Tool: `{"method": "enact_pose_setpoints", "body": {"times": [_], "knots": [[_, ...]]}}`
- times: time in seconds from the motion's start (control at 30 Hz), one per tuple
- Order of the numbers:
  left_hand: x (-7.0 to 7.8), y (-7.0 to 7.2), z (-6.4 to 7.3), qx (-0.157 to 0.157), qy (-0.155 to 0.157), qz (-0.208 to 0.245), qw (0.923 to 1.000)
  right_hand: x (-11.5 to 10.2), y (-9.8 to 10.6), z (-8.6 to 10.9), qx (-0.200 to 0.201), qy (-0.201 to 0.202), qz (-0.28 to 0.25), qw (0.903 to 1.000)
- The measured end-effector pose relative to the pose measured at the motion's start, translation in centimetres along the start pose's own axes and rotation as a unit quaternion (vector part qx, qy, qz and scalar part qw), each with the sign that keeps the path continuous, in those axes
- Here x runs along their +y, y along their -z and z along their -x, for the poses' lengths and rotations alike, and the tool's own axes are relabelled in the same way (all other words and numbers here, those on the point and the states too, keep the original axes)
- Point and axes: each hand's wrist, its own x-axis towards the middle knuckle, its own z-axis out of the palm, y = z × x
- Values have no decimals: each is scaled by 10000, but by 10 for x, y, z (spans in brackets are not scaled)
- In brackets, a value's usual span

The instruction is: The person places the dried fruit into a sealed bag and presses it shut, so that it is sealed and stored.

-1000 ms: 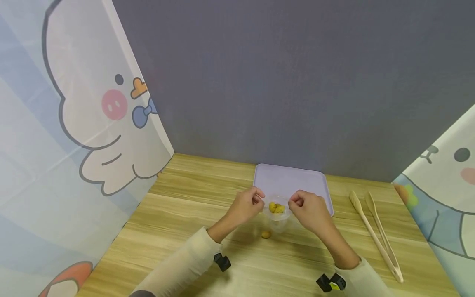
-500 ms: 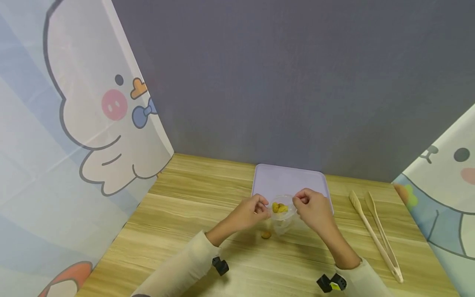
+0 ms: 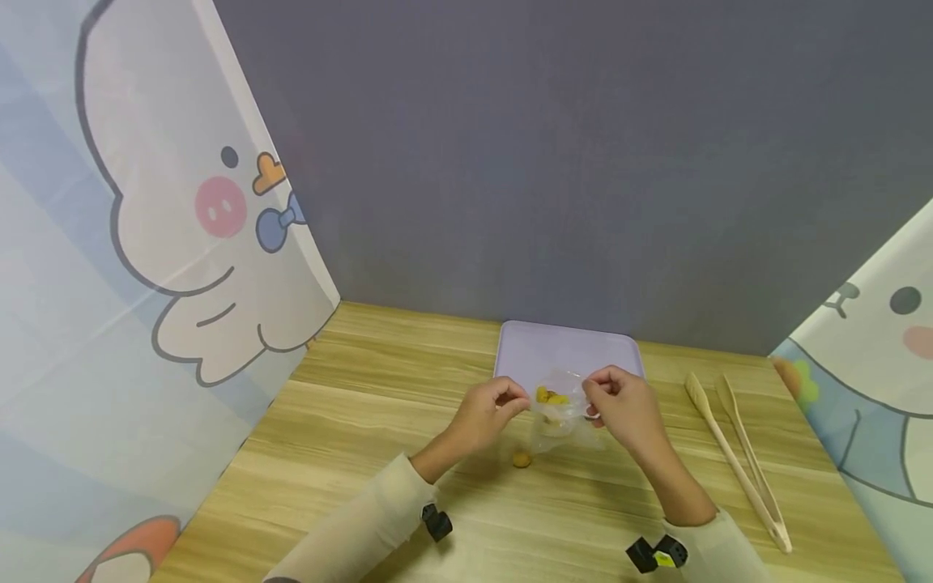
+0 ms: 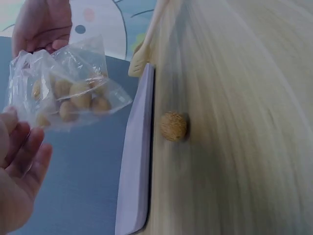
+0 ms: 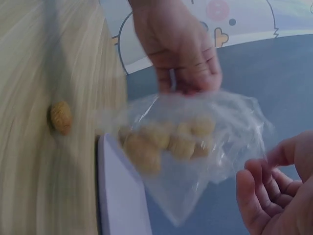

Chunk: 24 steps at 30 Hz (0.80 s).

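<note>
A clear plastic bag (image 3: 557,436) hangs in front of me with its mouth spread upward. Several brown, rough-shelled walnuts (image 4: 79,95) lie gathered inside it. My left hand (image 3: 487,413) pinches one side of the bag's mouth between thumb and fingers. On the opposite side, my right hand (image 3: 625,406) pinches the rim in the same way. Both wrist views show the bag stretched between the hands, well above the wooden table (image 3: 364,421). One loose walnut (image 3: 521,460) rests on the tabletop, just below and left of the bag.
A pale purple tray (image 3: 568,344) lies behind the bag, near the dark grey back wall (image 3: 539,162). Wooden tongs (image 3: 743,470) lie on the table to the right. Cartoon-printed sheets (image 3: 182,267) stand at both sides.
Both hands and the bag have shifted slightly to the right, and the bag now sits a little higher with its lower part swung rightward. The loose walnut has stayed in place.
</note>
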Motion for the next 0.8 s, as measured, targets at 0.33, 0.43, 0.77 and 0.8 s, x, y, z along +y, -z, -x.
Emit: {"method": "enact_pose_setpoints", "body": {"times": [0.33, 0.43, 0.77, 0.8], "knots": [[12, 8, -7, 755, 41, 196, 9969, 32, -8, 4, -771, -17, -659, 9948], [13, 9, -9, 942, 149, 361, 9948, 46, -12, 8, -1074, 68, -553, 9927], [16, 11, -14, 1221, 328, 774, 9890, 68, -24, 16, -1591, 711, 284, 9843], [17, 11, -14, 1219, 303, 786, 9890, 69, -27, 16, -1583, 834, 391, 9831]]}}
